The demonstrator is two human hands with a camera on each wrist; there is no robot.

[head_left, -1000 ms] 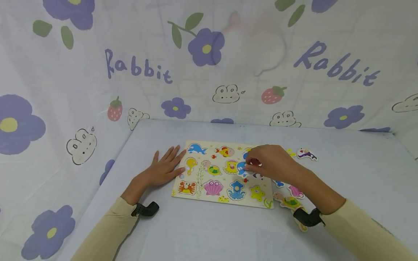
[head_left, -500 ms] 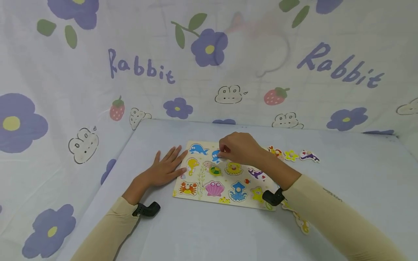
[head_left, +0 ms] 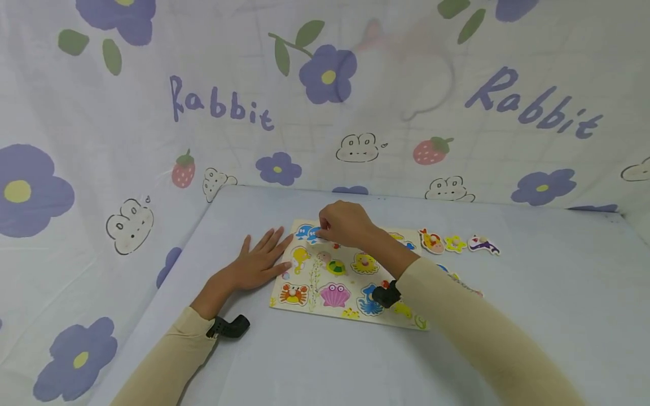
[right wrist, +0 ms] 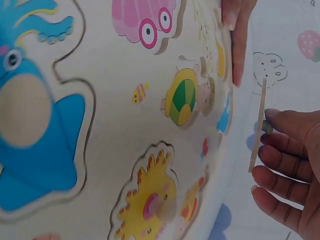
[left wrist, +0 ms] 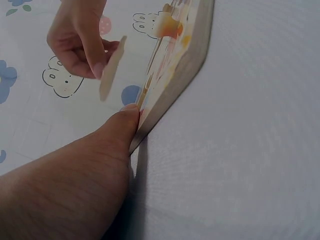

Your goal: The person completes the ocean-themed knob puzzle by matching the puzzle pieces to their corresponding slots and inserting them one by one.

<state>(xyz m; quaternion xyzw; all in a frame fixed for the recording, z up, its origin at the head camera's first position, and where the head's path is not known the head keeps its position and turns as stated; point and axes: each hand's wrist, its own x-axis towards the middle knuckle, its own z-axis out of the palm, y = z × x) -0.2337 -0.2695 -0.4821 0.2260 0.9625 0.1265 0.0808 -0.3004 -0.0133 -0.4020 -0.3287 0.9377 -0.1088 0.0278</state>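
The right hand (head_left: pixel 347 223) pinches a thin blue animal piece (head_left: pixel 313 234) over the upper left corner of the puzzle board (head_left: pixel 304 309), beside the printed blue whale. In the right wrist view, thumb and fingers of the right hand (right wrist: pixel 290 165) grip the knob of the piece (right wrist: pixel 258 135), held edge-on and apart from the board. With fingers spread, the left hand (head_left: pixel 254 264) lies flat at the board's left edge. Its thumb touches that edge in the left wrist view. Crab (head_left: pixel 293 294), octopus (head_left: pixel 365 263) and squid (head_left: pixel 368 301) pieces sit in the board.
Right of the board lie a red-yellow fish piece (head_left: pixel 432 242), a yellow star piece (head_left: pixel 455 243) and a purple dolphin-like piece (head_left: pixel 484 245). More pieces are partly hidden under the right sleeve (head_left: pixel 472 316). A patterned curtain (head_left: pixel 304 129) stands behind the table (head_left: pixel 284 361).
The right hand has moved left across the board with the blue piece, from the right side to the upper left corner. The left hand has stayed in place.
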